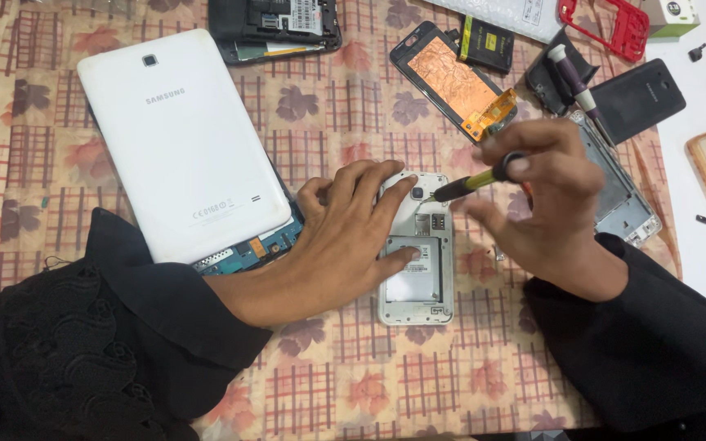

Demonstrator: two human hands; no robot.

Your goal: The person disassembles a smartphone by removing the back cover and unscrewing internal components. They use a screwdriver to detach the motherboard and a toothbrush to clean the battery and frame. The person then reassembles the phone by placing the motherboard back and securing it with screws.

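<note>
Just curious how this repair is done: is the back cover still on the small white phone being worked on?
No, the small white phone lies open, its battery bay and inner parts exposed under the left hand.

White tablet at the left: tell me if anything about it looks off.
Yes. The white tablet lies askew, its back cover lifted at the lower right corner, where a blue circuit board shows beneath it. The left hand steadies an opened white phone beside it, while the right hand holds a screwdriver.

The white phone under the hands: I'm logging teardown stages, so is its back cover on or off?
Off. The phone lies with its battery bay and inner frame exposed.
</note>
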